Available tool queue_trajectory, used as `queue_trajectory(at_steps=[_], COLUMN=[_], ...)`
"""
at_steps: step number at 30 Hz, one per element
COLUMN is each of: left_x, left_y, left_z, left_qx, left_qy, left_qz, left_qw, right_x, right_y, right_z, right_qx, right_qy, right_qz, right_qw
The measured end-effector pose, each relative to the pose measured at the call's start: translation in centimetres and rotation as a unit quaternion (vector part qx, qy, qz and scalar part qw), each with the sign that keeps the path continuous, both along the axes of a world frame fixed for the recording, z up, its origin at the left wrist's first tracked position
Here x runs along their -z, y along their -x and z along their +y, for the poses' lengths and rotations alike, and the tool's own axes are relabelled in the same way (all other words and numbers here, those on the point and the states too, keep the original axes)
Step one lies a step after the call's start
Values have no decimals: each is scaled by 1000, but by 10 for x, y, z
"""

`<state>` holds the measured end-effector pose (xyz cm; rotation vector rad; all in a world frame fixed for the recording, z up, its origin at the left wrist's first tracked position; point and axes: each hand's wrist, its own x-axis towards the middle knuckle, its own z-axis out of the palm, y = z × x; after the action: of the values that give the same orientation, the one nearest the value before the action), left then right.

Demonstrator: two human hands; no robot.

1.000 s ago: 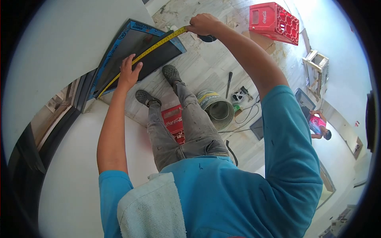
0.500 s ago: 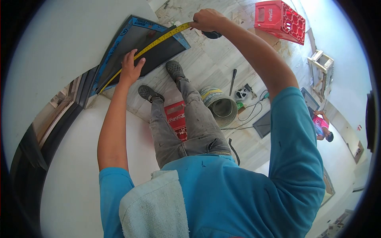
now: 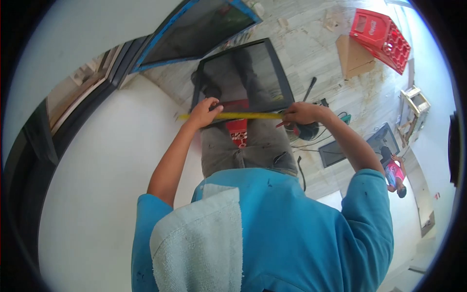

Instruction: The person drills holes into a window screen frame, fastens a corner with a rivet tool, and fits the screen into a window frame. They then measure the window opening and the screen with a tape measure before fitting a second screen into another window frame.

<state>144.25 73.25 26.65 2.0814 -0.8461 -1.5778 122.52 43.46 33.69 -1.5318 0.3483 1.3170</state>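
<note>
A dark framed mesh or glass panel (image 3: 243, 73) stands in front of my legs, its near edge toward me. Across that edge runs the yellow blade of a tape measure (image 3: 248, 116). My left hand (image 3: 204, 114), fingers curled, pinches the blade by the panel's near left corner, and the blade's end sticks out past it. At the near right corner my right hand (image 3: 304, 113) grips the tape; its dark case (image 3: 307, 130) hangs below the fingers. A thin red pencil-like stick (image 3: 280, 125) pokes out of the right hand.
A blue-taped window sash (image 3: 194, 36) projects from the wall at upper left. Red crates (image 3: 369, 31) (image 3: 237, 131) and cardboard (image 3: 354, 58) are around. Right of me lie a cable (image 3: 311, 146), a dark-handled tool (image 3: 311, 87) and another panel (image 3: 333, 155). A person (image 3: 395, 173) works farther off.
Both hands have come down and closer to me with the tape, away from the blue-taped sash. The dark panel now stands before my legs, with the blade across its near edge.
</note>
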Motion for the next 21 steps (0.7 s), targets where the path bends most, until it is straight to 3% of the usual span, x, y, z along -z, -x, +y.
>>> queue_trajectory(at_steps=[4, 7, 10, 12, 15, 18, 21], left_x=[30, 37, 43, 47, 58, 64, 49], left_y=[-9, -24, -25, -18, -2, 14, 20], left_z=[69, 109, 154, 174, 202, 211, 192], left_qx=[-220, -300, -250, -297, -348, -388, -455], left_qy=[-39, -154, -199, -221, -270, -295, -310], left_qz=[-150, -159, -152, -108, -28, -9, 2], left_qw=[963, 928, 935, 923, 897, 873, 835], right_x=[21, 52, 54, 70, 72, 79, 68], right_y=[10, 8, -13, -22, -43, -46, -57], right_z=[1, 1, 11, 17, 29, 35, 32], right_qx=[1, -4, -35, -59, -99, -118, -125], right_qy=[0, -45, -79, -97, -55, -64, -10], right_qz=[44, 33, 18, -35, 67, 0, 136], right_qw=[999, 998, 996, 993, 991, 991, 983])
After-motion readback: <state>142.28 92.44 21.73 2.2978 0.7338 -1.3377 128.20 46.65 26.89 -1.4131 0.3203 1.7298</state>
